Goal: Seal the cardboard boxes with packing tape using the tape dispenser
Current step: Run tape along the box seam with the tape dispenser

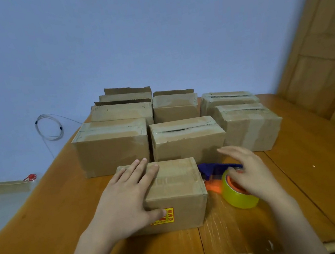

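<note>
Box | L hand flat on top, grip spread | R hand half-hides dispenser, grip slack

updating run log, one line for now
left hand flat on small box | right hand on tape dispenser | more boxes behind

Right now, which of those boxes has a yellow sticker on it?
The small box nearest the person, under the left hand: its front face carries a yellow sticker. The other boxes behind it show none.
</note>
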Motion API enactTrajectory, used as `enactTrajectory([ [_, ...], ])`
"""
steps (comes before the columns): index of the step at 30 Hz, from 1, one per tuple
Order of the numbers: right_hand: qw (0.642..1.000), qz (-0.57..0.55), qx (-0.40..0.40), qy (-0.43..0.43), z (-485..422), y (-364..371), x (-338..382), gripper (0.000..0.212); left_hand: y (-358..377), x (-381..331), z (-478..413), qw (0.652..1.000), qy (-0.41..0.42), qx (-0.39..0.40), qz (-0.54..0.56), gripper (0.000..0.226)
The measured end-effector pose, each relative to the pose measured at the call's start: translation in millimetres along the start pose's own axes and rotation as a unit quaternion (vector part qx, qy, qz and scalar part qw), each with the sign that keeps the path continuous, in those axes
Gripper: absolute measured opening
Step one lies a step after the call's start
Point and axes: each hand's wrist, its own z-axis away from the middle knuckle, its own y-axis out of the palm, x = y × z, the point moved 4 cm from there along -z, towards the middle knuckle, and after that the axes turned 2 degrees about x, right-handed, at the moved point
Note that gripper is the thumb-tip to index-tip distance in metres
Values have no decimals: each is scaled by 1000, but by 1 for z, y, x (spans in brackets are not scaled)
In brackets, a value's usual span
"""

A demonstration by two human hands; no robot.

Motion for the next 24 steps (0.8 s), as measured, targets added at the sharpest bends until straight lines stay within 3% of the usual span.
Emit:
enactTrajectory([
  [2, 995, 68, 59, 37, -4, 8, -23, 65, 0, 0, 0, 1000, 0, 0, 12, 95],
  [5, 983, 131, 128, 20, -9, 22, -39, 68, -5, -3, 0, 999, -5, 1, 37, 103],
  [12, 970, 196, 140, -15, -19, 34, -33, 71, -9, -4, -1, 999, -14, 38, 33, 112],
  [18, 985, 149, 87, -12, -24, 31, -37, 68, -7, -3, -1, 998, -10, 25, 48, 110],
  [24, 987, 73, -118, -75, -12, -17, -21, 65, -6, -2, -2, 998, -13, 15, 67, 108],
])
